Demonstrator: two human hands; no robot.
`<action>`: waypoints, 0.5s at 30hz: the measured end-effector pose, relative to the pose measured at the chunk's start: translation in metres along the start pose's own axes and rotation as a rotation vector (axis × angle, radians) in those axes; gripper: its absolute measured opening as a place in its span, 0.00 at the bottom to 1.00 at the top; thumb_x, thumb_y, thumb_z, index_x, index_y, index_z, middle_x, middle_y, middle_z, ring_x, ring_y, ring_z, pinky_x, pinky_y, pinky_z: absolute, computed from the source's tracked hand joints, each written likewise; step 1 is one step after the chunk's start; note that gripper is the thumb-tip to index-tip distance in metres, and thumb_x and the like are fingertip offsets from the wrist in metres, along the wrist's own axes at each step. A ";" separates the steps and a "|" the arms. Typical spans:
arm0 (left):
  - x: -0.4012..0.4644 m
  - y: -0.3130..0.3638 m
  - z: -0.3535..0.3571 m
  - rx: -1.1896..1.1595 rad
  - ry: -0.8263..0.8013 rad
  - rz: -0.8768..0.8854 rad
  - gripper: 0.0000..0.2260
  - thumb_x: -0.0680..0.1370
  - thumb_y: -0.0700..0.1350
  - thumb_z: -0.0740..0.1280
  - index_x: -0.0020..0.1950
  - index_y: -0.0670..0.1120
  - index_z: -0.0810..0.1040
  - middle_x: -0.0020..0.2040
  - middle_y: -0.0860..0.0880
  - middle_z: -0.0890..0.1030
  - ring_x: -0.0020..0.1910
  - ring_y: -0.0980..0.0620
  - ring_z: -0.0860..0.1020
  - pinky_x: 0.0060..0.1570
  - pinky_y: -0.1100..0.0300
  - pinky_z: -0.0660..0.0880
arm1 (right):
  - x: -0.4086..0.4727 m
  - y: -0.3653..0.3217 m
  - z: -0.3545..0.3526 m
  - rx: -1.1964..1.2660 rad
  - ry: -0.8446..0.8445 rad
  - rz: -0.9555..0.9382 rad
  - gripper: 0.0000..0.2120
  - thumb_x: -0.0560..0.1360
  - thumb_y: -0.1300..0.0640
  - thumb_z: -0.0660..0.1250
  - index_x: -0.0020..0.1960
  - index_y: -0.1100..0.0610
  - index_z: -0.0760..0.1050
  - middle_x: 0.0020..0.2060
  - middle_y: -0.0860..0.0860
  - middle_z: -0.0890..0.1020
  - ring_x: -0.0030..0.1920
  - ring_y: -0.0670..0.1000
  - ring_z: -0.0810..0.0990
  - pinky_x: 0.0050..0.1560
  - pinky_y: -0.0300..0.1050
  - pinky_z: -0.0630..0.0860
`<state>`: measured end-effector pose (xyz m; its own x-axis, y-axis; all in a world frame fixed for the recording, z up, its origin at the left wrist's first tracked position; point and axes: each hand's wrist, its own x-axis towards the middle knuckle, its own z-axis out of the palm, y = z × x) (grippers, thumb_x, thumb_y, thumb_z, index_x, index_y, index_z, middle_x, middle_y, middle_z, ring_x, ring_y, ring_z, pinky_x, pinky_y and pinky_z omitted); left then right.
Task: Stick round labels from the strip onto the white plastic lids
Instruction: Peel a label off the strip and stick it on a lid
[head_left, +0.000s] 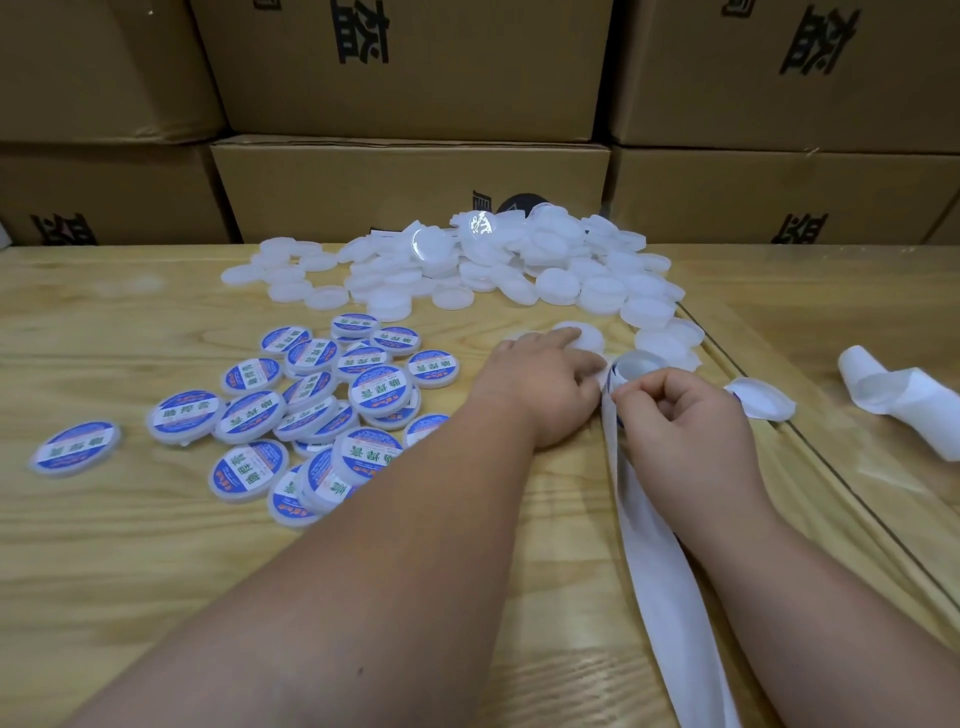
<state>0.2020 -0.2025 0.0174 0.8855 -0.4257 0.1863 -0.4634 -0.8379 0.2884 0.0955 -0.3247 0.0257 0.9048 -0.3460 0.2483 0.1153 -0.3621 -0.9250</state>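
From the head camera, a wooden counter (130, 545) runs across the view, with stacked cardboard boxes (410, 192) standing closed along its far edge; their contents are not visible.

A loose heap of plain white lids (498, 260) lies at the far middle of the counter, some tipped on edge and showing shiny insides. Nearer and to the left, a spread of labelled lids (322, 400) lies overlapping, each with a blue and white round label on top; one labelled lid (75, 448) sits apart at the far left.

The left hand (540, 384) reaches forward with its index finger stretched out and resting on a single white lid (584, 335) just ahead of the heap's near edge. Its other fingers curl down toward the strip, but whether they hold anything cannot be told.

The right hand (680, 415) has its fingers curled and pinches the label strip (660, 577) at its upper end, where the strip loops over beside the left hand. The strip runs down the counter toward the near edge, passing under the right forearm.

To the right, a peeled white backing piece (761, 397) lies flat, and farther right a crumpled length of spent backing (904, 395) rests on the counter.
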 end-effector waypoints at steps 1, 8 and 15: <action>-0.003 0.001 0.000 -0.007 0.004 -0.011 0.18 0.82 0.57 0.56 0.71 0.64 0.73 0.81 0.54 0.61 0.78 0.48 0.61 0.75 0.49 0.55 | 0.000 0.000 -0.001 -0.034 0.000 0.000 0.07 0.75 0.56 0.67 0.38 0.50 0.78 0.23 0.44 0.73 0.25 0.43 0.69 0.28 0.36 0.68; -0.037 0.013 -0.002 -0.005 0.012 -0.067 0.17 0.81 0.55 0.58 0.70 0.62 0.74 0.80 0.52 0.61 0.76 0.46 0.61 0.73 0.48 0.54 | -0.001 -0.004 -0.002 -0.293 -0.066 -0.005 0.12 0.71 0.44 0.71 0.36 0.51 0.78 0.25 0.42 0.77 0.28 0.41 0.74 0.31 0.43 0.67; -0.077 0.027 0.001 -0.021 0.123 -0.106 0.20 0.82 0.55 0.56 0.75 0.63 0.67 0.81 0.50 0.60 0.77 0.45 0.59 0.74 0.47 0.53 | -0.004 -0.006 -0.008 -0.368 -0.118 -0.032 0.08 0.73 0.50 0.69 0.36 0.51 0.77 0.29 0.44 0.80 0.30 0.43 0.76 0.31 0.43 0.68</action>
<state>0.1212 -0.1925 0.0096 0.9192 -0.2891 0.2674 -0.3695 -0.8680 0.3318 0.0877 -0.3284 0.0329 0.9466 -0.2347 0.2208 0.0092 -0.6651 -0.7467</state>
